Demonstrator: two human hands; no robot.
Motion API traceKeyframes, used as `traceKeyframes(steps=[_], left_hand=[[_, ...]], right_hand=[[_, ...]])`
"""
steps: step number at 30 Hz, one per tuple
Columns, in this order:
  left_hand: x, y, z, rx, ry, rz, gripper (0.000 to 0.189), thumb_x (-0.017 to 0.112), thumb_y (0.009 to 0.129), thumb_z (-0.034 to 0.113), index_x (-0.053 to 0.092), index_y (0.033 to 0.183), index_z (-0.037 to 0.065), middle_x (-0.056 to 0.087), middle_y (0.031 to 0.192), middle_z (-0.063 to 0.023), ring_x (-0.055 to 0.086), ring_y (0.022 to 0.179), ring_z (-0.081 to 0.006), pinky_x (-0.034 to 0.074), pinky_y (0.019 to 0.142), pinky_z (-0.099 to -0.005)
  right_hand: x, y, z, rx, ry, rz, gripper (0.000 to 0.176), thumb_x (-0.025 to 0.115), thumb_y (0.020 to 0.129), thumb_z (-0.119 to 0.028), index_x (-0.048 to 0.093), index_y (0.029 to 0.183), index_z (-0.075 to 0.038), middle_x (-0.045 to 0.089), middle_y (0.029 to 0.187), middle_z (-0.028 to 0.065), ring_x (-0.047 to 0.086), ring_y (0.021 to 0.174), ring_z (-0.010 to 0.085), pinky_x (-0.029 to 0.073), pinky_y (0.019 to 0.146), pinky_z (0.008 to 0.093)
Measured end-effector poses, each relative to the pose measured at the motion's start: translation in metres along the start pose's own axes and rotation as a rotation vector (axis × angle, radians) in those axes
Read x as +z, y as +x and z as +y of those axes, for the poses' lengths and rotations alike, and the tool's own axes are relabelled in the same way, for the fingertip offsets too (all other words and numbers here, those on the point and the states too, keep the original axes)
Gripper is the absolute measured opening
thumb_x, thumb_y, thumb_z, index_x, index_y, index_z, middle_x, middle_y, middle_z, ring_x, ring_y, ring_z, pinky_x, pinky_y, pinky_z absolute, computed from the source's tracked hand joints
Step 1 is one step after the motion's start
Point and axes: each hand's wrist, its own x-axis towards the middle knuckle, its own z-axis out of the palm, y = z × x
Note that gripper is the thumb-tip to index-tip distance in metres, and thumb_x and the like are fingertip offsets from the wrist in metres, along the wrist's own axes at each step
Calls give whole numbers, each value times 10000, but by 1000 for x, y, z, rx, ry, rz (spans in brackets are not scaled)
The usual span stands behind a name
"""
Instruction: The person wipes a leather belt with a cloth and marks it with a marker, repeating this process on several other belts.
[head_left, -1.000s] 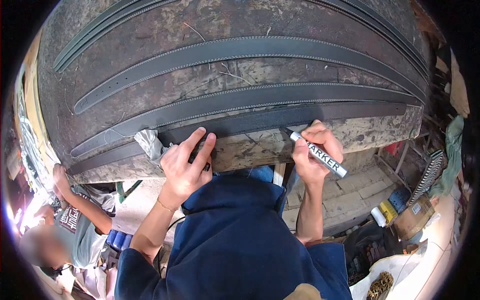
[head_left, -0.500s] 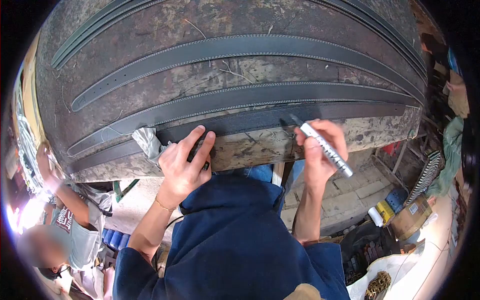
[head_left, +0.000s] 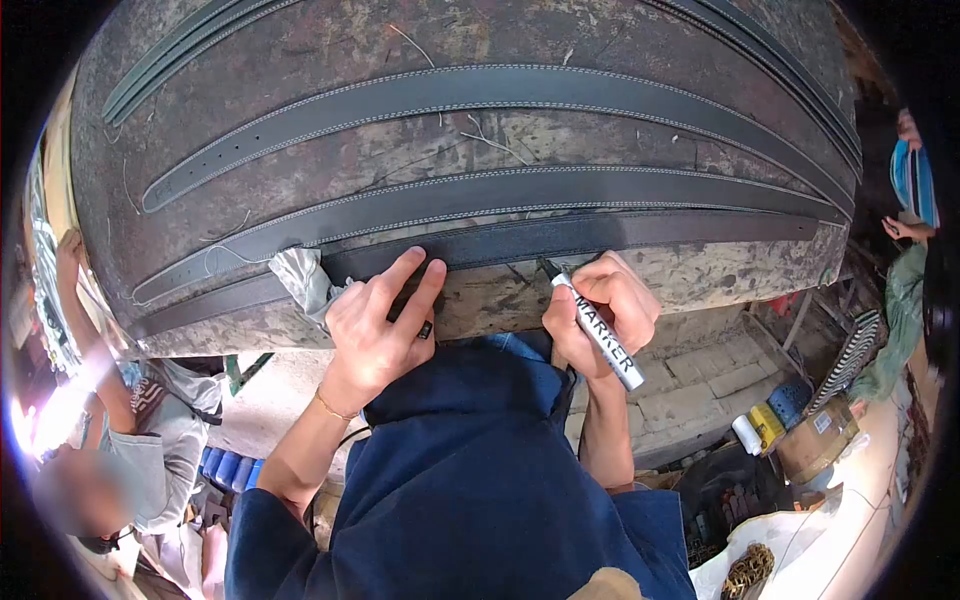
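A dark leather belt strap [head_left: 540, 238] lies along the near edge of the bench. My left hand [head_left: 375, 335] presses it down with two outstretched fingers. A crumpled whitish cloth [head_left: 303, 280] sticks out from under the curled outer fingers of that hand, and a small black piece [head_left: 426, 329] shows by its inner side. My right hand [head_left: 605, 310] is closed around a silver marker [head_left: 603, 337] lettered "MARKER". Its dark tip is at the strap's lower edge; whether it touches cannot be told. Just beyond lies another strap with pale stitching [head_left: 480, 195].
Farther back on the worn bench [head_left: 330, 40] lie a stitched, punched strap [head_left: 480, 88] and stacked straps at both far corners. Loose threads are scattered about. One person [head_left: 140, 430] is at the left, and another person's arm [head_left: 908, 230] shows at the right. A cardboard box [head_left: 818, 440] stands lower right.
My right hand has moved left and toward me, bringing the marker tip from above the strap to its lower edge. My left hand has shifted slightly right. An arm has appeared at the right.
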Motion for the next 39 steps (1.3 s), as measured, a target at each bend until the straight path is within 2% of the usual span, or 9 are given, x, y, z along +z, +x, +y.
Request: traceKeyframes(steps=[12,15,18,21,25,27,34,36,39], left_hand=[[0,-1,0,-2,-1,-4,686,713,479,65,706,1163,118,626,1220,-89,604,712,-171,467,561,-288],[1,0,-1,4,-2,13,680,706,471,67,712,1149,121,629,1215,-88,598,687,-169,465,554,-284],[0,2,2,-13,-2,-8,633,743,561,76,688,1190,126,620,1222,-94,593,644,-172,465,545,-284],[-2,10,10,-117,81,-65,516,734,798,144,604,1297,139,585,1263,-114,598,607,-186,470,537,-297],[-4,14,12,-102,121,-65,523,733,762,121,612,1271,116,592,1239,-107,610,612,-202,488,542,-318],[-12,23,11,-127,144,-213,499,720,739,97,620,1227,79,601,1201,-99,624,639,-228,507,566,-338],[-29,35,8,32,103,-104,465,623,655,10,626,1119,37,634,1094,-79,640,781,-225,505,619,-340],[-27,30,10,50,71,-105,483,619,659,-3,622,1141,28,632,1131,-98,645,806,-249,509,652,-348],[-16,13,13,-4,86,-108,600,611,610,-39,613,1208,8,614,1215,-139,649,817,-297,519,684,-377]], right_hand=[[-1,-2,0,-15,-31,-30,213,732,723,7,521,711,-21,594,642,100,514,501,192,392,483,287],[-14,-16,16,81,403,172,223,722,797,-15,530,911,0,599,745,96,517,620,137,404,538,292],[-36,-14,14,253,523,316,308,705,887,-184,517,1033,12,593,822,112,531,647,146,451,567,294],[-46,-23,21,315,492,353,373,699,901,-265,543,1101,8,588,903,129,560,678,156,477,588,296],[-48,-23,21,294,521,321,355,702,903,-268,557,1076,6,587,918,132,560,681,155,480,595,305],[-47,-20,19,255,579,363,348,700,908,-274,566,1063,7,588,925,135,561,689,155,481,600,308],[-72,-27,31,199,577,398,307,677,930,-250,578,1060,10,589,934,127,554,692,153,480,607,306],[-80,-31,35,196,504,418,262,643,950,-230,567,1064,-7,565,823,105,514,683,163,434,622,325],[-95,-31,37,198,481,478,214,640,924,-97,564,1091,12,565,861,92,537,714,157,443,622,309]])
